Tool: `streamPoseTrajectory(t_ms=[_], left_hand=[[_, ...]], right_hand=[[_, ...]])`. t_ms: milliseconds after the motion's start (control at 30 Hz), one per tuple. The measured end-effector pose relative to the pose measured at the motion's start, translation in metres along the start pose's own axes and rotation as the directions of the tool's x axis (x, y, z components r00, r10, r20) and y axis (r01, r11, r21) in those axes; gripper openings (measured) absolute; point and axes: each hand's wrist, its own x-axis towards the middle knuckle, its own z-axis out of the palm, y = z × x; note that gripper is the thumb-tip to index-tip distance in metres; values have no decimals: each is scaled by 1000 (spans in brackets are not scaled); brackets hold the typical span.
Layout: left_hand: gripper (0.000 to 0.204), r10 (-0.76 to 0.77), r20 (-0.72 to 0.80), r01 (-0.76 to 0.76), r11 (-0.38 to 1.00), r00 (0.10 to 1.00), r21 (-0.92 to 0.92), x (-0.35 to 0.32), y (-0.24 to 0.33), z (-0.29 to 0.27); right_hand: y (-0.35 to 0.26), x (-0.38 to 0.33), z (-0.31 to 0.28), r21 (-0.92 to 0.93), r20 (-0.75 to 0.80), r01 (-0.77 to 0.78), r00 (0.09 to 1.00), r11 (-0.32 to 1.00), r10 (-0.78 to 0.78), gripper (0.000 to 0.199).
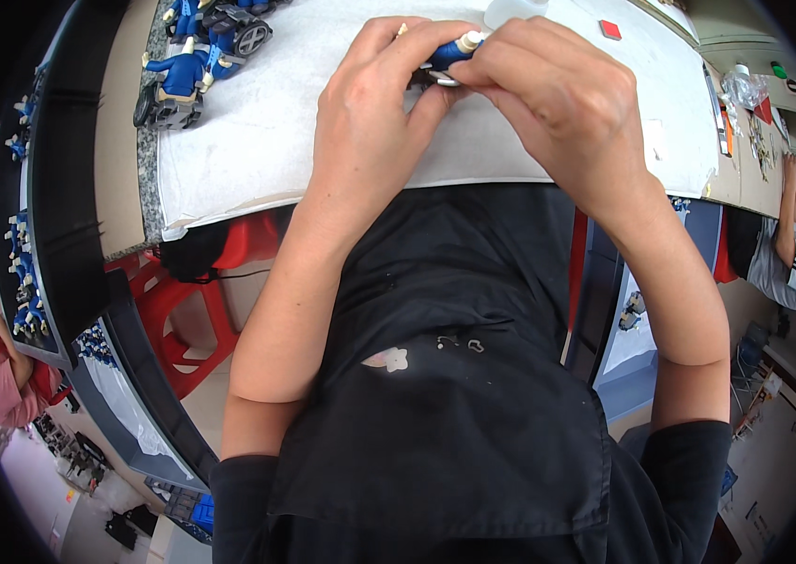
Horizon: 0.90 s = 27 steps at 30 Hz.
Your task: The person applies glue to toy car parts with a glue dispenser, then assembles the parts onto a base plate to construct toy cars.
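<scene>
Now, past the near edge of the surface (257,160), the left hand (370,89) grips a blue figure (451,54) between thumb and fingers; the right hand (548,85) pinches at its side, exact hold hidden. Body and head seem joined; what's left, can't tell. Farther out, by the left edge, wheeled figures (179,73) look assembled.

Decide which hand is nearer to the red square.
Right. The right hand is below and left of the red square in the picture; the left hand is farther left, beyond the right hand.
</scene>
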Motion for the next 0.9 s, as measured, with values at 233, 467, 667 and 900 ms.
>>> streamPoseTrajectory(t_ms=[233,467,667,900], left_hand=[[36,-44,7,44,999,999,18,3,4,-1],[40,-53,128,66,993,990,-101,8,0,-8],[57,-262,442,513,503,858,-696,6,35,-21],[43,-337,566,600,-3,752,-800,-20,58,1]], right_hand=[[0,3,-2,28,23,6,1000,1000,-6,16],[15,-26,14,-91,-241,142,957,986,-160,34],[-4,-25,-12,291,-125,-43,989,956,83,68],[-18,-27,-21,372,-113,-93,983,923,145,63]])
